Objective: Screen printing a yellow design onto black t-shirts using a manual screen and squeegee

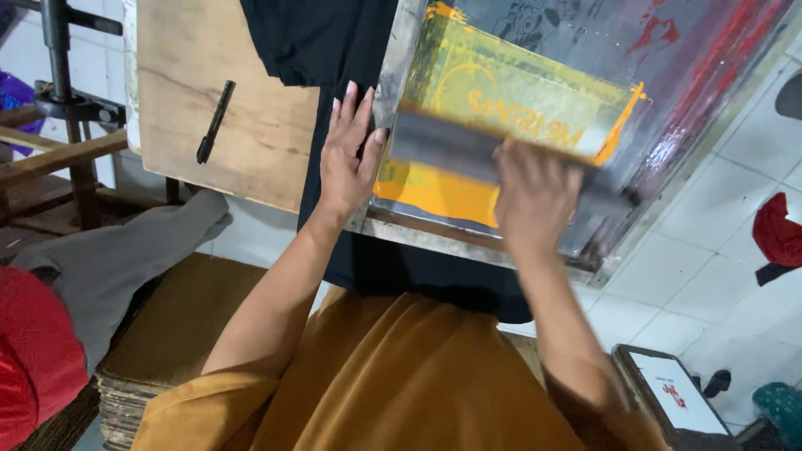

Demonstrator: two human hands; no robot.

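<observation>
1. The big thing in the middle is a printing screen [668,92] with a metal frame. Everything else is told from it.
2. The right hand [535,196] is on the near part of the screen. It is curled around a grey squeegee [455,150] and grips it from above. The hand looks blurry.
3. The squeegee lies across the screen, from the left edge toward the right. Its left end comes close to the left hand.
4. Orange ink [434,190] sits on the screen just on the near side of the squeegee, between the two hands. More yellow and orange colour shows on the far side of the squeegee.
5. The left hand [349,159] lies flat with its fingers straight and close together. It holds nothing. It rests at the left edge of the screen, touching the frame and the black shirt [334,42].
6. The black shirt lies under the screen and sticks out at its left side and its near side.
7. A wooden board [209,100] is to the left of the screen, under the shirt. A black pen [215,122] lies on the board, well apart from the left hand.
8. A small framed picture [672,392] lies on the white tile floor [718,217], on the near right of the screen.
9. A stack of brown cardboard [167,334] and a grey cloth [125,250] are on the near left of the screen.
</observation>
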